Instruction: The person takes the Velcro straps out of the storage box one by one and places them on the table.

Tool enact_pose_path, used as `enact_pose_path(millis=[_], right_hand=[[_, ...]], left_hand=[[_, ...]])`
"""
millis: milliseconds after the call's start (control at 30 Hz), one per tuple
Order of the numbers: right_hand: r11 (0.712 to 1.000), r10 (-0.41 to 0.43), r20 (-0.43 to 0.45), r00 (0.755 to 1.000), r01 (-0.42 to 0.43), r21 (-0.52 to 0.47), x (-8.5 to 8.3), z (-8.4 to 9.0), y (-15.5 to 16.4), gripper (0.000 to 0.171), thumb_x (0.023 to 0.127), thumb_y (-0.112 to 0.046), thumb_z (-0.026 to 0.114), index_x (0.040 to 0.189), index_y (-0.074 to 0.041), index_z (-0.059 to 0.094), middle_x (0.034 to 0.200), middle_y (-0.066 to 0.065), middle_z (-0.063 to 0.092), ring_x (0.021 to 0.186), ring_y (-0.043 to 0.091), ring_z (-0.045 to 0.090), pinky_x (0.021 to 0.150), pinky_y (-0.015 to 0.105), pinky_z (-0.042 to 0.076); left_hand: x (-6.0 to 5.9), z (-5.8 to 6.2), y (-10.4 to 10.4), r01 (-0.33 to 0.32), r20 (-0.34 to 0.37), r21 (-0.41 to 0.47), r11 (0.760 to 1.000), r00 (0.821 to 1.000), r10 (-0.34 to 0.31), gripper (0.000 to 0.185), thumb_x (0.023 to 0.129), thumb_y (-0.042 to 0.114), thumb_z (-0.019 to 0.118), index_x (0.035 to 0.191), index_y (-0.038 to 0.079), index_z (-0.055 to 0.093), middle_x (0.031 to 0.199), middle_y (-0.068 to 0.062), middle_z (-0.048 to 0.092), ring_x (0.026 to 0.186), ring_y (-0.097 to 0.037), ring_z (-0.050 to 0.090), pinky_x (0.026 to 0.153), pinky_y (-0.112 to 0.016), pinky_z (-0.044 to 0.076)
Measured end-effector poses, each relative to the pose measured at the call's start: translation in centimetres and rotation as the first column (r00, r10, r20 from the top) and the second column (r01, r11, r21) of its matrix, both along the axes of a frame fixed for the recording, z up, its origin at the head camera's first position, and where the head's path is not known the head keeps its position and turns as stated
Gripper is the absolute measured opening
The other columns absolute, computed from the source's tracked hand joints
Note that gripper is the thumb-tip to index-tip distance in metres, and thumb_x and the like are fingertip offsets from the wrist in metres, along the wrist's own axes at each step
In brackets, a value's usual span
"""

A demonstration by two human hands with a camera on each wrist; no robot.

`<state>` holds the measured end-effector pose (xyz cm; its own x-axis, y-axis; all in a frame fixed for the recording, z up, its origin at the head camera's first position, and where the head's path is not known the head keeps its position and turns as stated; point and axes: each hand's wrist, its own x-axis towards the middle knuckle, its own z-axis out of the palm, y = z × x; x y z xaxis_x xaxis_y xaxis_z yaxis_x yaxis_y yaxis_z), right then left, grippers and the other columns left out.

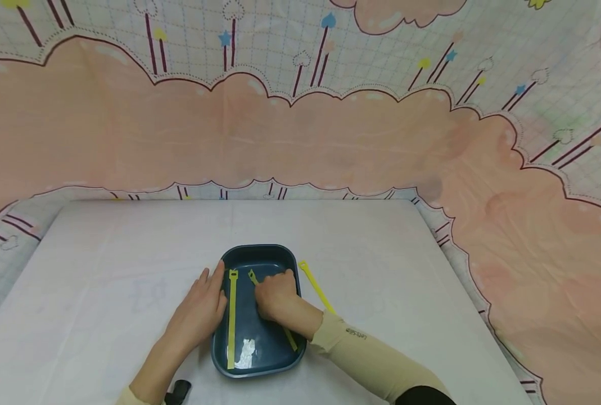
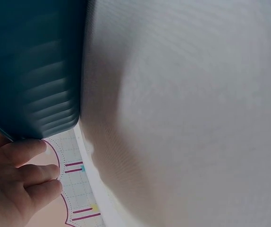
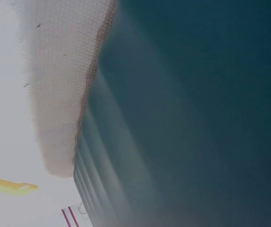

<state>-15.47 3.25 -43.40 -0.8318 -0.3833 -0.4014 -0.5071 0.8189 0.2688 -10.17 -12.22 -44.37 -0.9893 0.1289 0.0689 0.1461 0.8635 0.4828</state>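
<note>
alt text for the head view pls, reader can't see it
A right hand rests, fingers curled, on a yellow strap inside a dark blue tray on a white table, while the left hand lies flat against the tray's left rim. A second strap lies in the tray; a third on the table.

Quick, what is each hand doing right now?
Left hand: open, fingers straight against the tray rim.
Right hand: curled on a yellow strap inside the tray.

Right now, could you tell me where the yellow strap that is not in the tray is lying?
In the head view, the loose yellow strap lies on the white table just right of the blue tray, running diagonally toward the right hand's sleeve.
</note>
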Motion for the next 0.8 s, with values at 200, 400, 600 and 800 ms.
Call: enact_pose_path(millis=[200,400,600,800], right_hand=[[0.997,-0.006,-0.006,1.000,0.005,-0.079,0.1,1.0,0.5,0.022,0.091,-0.033,0.062,0.086,-0.015,0.074,0.077,0.001,0.066,0.069,0.020,0.055,0.081,0.040,0.046],[0.975,-0.010,-0.079,0.997,-0.008,-0.222,-0.3,3.8,2.2,0.039,0.090,-0.031,0.061,0.055,-0.017,0.052,0.055,-0.002,0.048,0.056,0.017,0.049,0.064,0.033,0.042],[0.940,-0.047,-0.116,0.992,0.004,-0.342,-1.1,6.7,4.9,0.044,0.089,-0.027,0.060,0.050,-0.017,0.040,0.049,-0.004,0.033,0.048,0.014,0.038,0.052,0.028,0.031],[0.896,-0.096,-0.145,0.985,0.022,-0.444,-2.0,7.9,7.9,0.041,0.085,-0.018,0.058,0.050,-0.016,0.037,0.049,-0.004,0.026,0.047,0.012,0.028,0.048,0.027,0.024]], left_hand=[[0.1,0.0,0.0,-0.001,0.003,0.006,1.000,1.000,0.000,0.059,0.095,0.009,0.049,0.148,-0.010,0.030,0.145,-0.034,0.039,0.135,-0.051,0.033,0.107,-0.061,0.032],[0.2,0.0,0.1,-0.015,0.003,-0.002,1.000,1.000,0.015,0.059,0.095,0.010,0.049,0.148,-0.009,0.030,0.145,-0.034,0.039,0.135,-0.051,0.034,0.106,-0.061,0.032],[0.3,0.0,0.2,-0.022,-0.011,-0.003,1.000,1.000,0.022,0.058,0.095,0.009,0.049,0.148,-0.009,0.031,0.145,-0.033,0.039,0.135,-0.051,0.034,0.106,-0.061,0.032],[0.3,0.0,0.2,-0.016,-0.014,-0.007,1.000,1.000,0.016,0.059,0.095,0.009,0.049,0.148,-0.009,0.030,0.145,-0.033,0.039,0.135,-0.050,0.034,0.107,-0.061,0.032]])
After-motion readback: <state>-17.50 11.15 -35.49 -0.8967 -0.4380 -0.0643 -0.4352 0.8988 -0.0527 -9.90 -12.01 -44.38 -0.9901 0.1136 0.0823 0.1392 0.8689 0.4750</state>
